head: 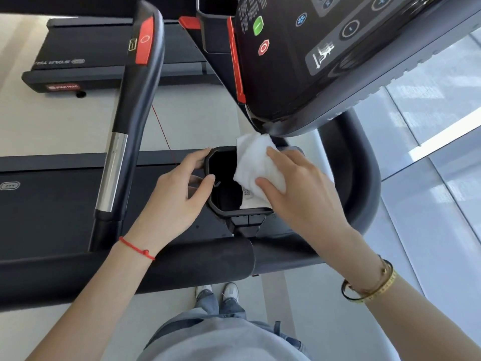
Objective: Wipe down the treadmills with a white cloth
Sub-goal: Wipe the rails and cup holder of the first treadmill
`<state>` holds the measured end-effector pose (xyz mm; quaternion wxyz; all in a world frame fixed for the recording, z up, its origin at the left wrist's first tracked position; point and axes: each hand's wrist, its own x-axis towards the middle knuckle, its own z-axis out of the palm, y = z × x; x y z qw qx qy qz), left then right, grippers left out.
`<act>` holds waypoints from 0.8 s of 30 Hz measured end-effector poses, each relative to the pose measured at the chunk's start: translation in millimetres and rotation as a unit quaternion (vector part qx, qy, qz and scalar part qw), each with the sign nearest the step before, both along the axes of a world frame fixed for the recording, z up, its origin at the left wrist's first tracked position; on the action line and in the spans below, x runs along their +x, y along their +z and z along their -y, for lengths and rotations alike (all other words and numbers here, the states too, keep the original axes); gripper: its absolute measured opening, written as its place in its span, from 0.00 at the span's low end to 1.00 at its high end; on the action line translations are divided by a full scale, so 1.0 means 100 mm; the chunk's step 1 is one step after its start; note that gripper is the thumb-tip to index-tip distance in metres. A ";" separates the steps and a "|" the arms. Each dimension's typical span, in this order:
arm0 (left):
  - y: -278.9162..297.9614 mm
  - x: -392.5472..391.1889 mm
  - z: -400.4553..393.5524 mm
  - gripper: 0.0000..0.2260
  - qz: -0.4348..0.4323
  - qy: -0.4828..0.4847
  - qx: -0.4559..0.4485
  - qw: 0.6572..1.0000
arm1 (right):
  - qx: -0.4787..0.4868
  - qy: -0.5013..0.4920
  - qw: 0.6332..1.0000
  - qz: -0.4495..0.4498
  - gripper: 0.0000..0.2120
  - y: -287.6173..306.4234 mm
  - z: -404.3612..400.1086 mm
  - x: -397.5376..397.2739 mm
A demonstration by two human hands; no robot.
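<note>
We steady cup holder (235,212) rim, left hand (177,196) curled on it; right hand (299,188) pinches cloth (256,162). Risk: cloth slipping into holder if pinch loosens.

Two treadmills (299,74) (104,56) are in view. There is one white cloth (256,165), two hands (171,199) (304,194), two cup holders (234,183) (216,24), one red string bracelet (136,248), two bangles (369,285) and two white shoes (217,291).

red string bracelet (136,248) — gold bangles (369,285), jeans (221,306)
</note>
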<state>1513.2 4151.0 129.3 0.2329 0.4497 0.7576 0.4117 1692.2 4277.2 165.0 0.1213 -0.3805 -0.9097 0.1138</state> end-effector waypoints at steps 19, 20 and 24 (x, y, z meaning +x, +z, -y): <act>-0.03 -0.03 0.02 0.23 -0.015 -0.015 -0.009 1.000 | -0.084 -0.138 0.985 -0.063 0.18 0.04 0.03 0.01; -0.03 -0.03 0.02 0.23 -0.016 -0.015 -0.009 1.000 | -0.081 -0.136 0.985 -0.067 0.19 0.02 0.12 0.09; -0.05 -0.04 0.02 0.23 -0.022 -0.018 -0.010 1.000 | -0.105 -0.139 0.983 -0.050 0.22 0.02 0.16 0.19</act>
